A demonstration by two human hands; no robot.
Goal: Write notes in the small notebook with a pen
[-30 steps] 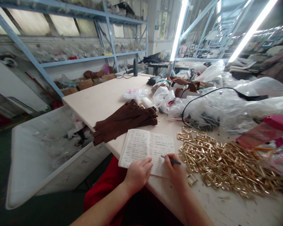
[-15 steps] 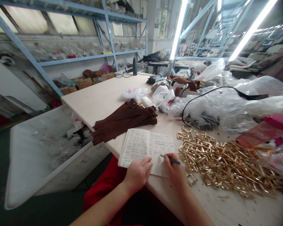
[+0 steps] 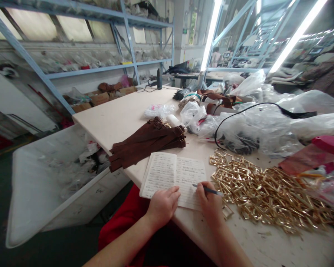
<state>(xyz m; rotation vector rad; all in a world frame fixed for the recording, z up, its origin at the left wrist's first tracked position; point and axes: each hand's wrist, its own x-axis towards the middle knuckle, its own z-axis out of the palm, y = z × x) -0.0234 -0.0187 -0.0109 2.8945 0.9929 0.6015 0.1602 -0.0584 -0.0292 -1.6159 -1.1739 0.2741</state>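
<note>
An open notebook (image 3: 160, 172) with handwritten lines on both pages lies at the near edge of the table. My left hand (image 3: 164, 205) rests on its lower edge near the fold, fingers lying flat and holding nothing. Pinched in my right hand (image 3: 210, 202) is a dark pen (image 3: 208, 190), its tip over the right page below the written lines. Beyond the notebook lies a bundle of dark brown straps (image 3: 144, 144), with some gold metal at its far end. Close to my right hand spreads a heap of gold rectangular buckles (image 3: 264, 193).
Clear plastic bags (image 3: 239, 126) and a black cord (image 3: 218, 128) lie behind the buckles. A pink-lidded container (image 3: 308, 155) stands at the right. To the left, below the table (image 3: 111, 115), is a white bin (image 3: 30, 193) holding plastic scraps. Blue shelving (image 3: 132, 40) lines the wall.
My right hand and the pen have shifted slightly to the right across the page. More writing shows on the right page's line. My left hand has stayed in place.
</note>
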